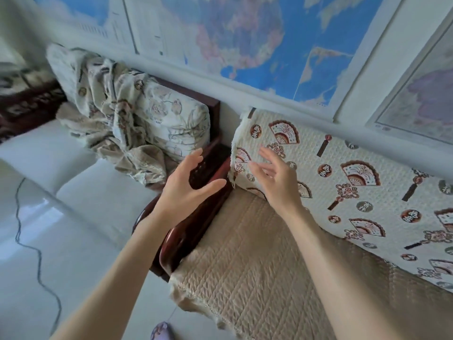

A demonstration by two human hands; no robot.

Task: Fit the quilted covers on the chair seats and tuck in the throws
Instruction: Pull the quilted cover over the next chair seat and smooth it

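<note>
Map-hung wall (pixel 257 94) behind. Beige quilted cover (pixel 257 266) spread on near-right chair (pixel 169 256); fan-print throw (pixel 343 153) draped behind it, running left to right. Both hands empty, fingers (pixel 191 159) spread: right hand (pixel 277 182) just before throw's left end, left hand (pixel 186 192) over wooden armrest (pixel 220 173), farther.

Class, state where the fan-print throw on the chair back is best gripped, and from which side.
Pinch the fan-print throw at its loose left edge, coming from the wooden armrest side. That edge stands free; the rest lies flat, likely offering little to hold.
</note>
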